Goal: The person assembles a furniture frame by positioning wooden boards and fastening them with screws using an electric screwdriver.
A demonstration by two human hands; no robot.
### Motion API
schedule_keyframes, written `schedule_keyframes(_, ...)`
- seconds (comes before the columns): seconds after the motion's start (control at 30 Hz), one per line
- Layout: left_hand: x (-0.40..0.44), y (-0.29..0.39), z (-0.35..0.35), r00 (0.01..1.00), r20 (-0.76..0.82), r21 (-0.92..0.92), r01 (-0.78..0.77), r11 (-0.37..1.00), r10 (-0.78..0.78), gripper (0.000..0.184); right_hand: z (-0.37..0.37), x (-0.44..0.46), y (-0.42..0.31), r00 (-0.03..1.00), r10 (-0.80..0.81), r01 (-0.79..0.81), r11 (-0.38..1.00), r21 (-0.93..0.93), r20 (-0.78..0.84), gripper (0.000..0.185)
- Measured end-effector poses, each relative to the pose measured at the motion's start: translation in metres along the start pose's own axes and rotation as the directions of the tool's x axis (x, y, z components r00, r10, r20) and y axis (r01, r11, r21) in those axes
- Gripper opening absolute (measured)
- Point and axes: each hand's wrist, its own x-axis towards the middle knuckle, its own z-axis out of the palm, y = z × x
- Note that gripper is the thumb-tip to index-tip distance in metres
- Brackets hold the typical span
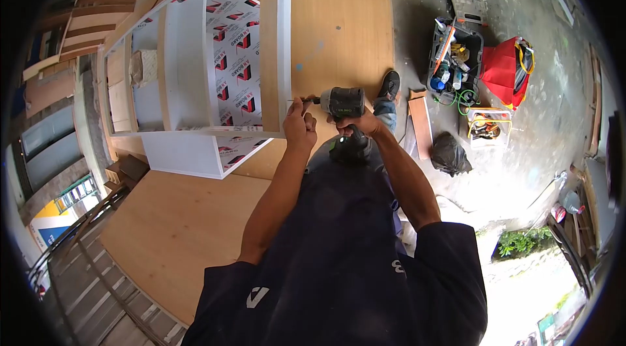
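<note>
My right hand [364,124] is wrapped round the grip of a black and grey cordless drill [345,102], which points left. At the front of the drill, my left hand [301,127] is closed, its fingertips pinching a thin thing that looks like a screw, partly hidden by the fingers. The fingertips are close to the white edge of a cabinet frame [285,33]. This frame has a bare wood strip [270,40] along its inner side and panels in printed protective film [235,59].
The cabinet lies on large wooden boards [345,27]. On the concrete floor to the right are an open toolbox [464,40], a red bag [501,69], a black plastic bag [450,154] and a wood plank [420,128]. My shoe [390,85] stands beside the board's edge.
</note>
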Motion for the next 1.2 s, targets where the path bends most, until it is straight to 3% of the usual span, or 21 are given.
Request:
schedule_keyframes(0.27, 0.000, 0.007, -0.004, 1.000, 0.002, 0.056, -0.014, 0.998, 0.014, 0.022, 0.004, 0.002, 0.001, 1.000, -0.025, 0.025, 0.998, 0.056, -0.006, 0.031)
schedule_keyframes(0.33, -0.004, 0.018, -0.015, 0.990, 0.106, 0.274, 0.058, 0.960, -0.090, 0.026, 0.006, 0.001, -0.002, 1.000, -0.017, 0.017, 0.998, 0.057, 0.000, 0.029)
schedule_keyframes(0.37, -0.007, 0.020, -0.020, 0.990, 0.106, 0.278, 0.060, 0.959, -0.093, 0.026, 0.006, 0.001, -0.003, 1.000, -0.012, 0.012, 0.998, 0.054, 0.009, 0.027)
schedule_keyframes(0.4, -0.013, 0.023, -0.023, 0.968, 0.077, 0.711, -0.221, 0.667, 0.238, 0.028, 0.003, 0.003, -0.001, 1.000, -0.014, 0.014, 0.998, 0.059, 0.007, 0.027)
schedule_keyframes(0.43, -0.017, 0.028, -0.026, 0.834, 0.216, 0.939, -0.320, 0.125, 0.508, 0.032, 0.000, 0.004, 0.001, 1.000, -0.007, 0.006, 0.999, 0.037, 0.028, 0.026)
schedule_keyframes(0.47, -0.019, 0.038, -0.028, 0.835, 0.222, 0.940, -0.320, 0.117, 0.504, 0.032, -0.002, 0.006, 0.003, 0.999, -0.002, 0.002, 1.000, 0.014, 0.048, 0.024)
schedule_keyframes(0.53, -0.038, 0.075, -0.006, 0.559, 0.680, 0.733, -0.491, -0.472, 0.475, 0.035, 0.001, 0.005, 0.001, 1.000, -0.001, 0.001, 1.000, 0.024, 0.023, 0.025)
schedule_keyframes(0.57, -0.030, 0.084, -0.006, 0.520, 0.760, 0.644, -0.522, -0.559, 0.389, 0.034, 0.003, 0.005, -0.001, 1.000, 0.006, -0.006, 1.000, 0.023, 0.007, 0.026)
schedule_keyframes(0.6, -0.020, 0.089, -0.008, 0.520, 0.761, 0.643, -0.523, -0.560, 0.388, 0.034, 0.002, 0.005, -0.001, 1.000, 0.005, -0.005, 1.000, 0.024, 0.007, 0.026)
schedule_keyframes(0.67, 0.003, 0.095, -0.015, 0.459, 0.878, 0.446, -0.677, -0.585, 0.137, 0.031, 0.000, 0.005, -0.001, 0.999, 0.017, -0.018, 0.999, 0.031, 0.045, 0.026)
schedule_keyframes(0.87, 0.027, 0.091, -0.023, 0.369, 0.920, 0.372, -0.723, -0.582, 0.129, 0.017, 0.001, 0.004, 0.006, 1.000, 0.026, -0.026, 0.999, 0.044, 0.004, 0.022)
schedule_keyframes(1.2, 0.031, 0.084, -0.029, 0.382, 0.915, 0.383, -0.725, -0.573, 0.129, 0.016, 0.001, 0.006, 0.005, 0.999, 0.027, -0.028, 0.999, 0.033, 0.028, 0.013)
